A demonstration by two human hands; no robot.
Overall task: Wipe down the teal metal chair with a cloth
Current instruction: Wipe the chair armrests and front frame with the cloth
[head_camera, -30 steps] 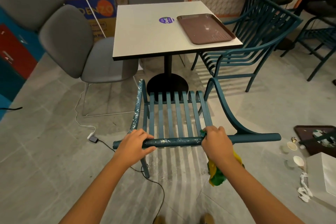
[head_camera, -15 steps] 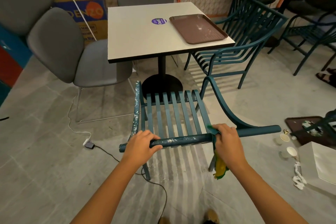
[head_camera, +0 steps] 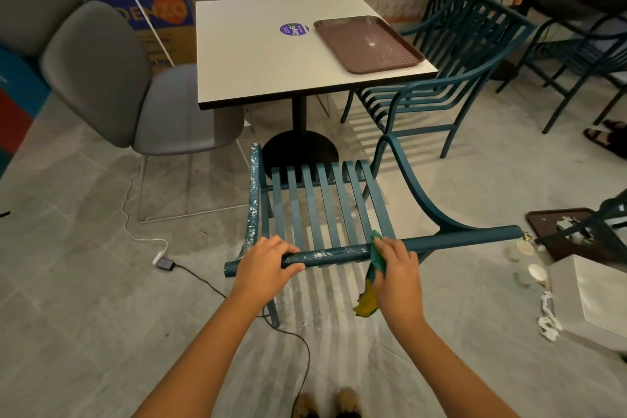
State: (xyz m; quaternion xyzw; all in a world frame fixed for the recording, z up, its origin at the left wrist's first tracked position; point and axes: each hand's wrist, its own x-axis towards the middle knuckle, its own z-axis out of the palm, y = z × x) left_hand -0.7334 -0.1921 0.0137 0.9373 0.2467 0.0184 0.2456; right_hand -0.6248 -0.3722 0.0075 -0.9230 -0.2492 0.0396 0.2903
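Teal chair (head_camera: pixel 325 210) sits right in front of both hands; left hand (head_camera: pixel 263 265) wraps the spattered top rail, right hand (head_camera: pixel 397 268) clutches the cloth (head_camera: pixel 375 249) against it.

Teal chair (head_camera: pixel 458 240), slatted metal, is standing upright with its back rail nearest, white flecks showing left of middle; green-yellow cloth (head_camera: pixel 367 299) is draping over that rail, tail hanging below.
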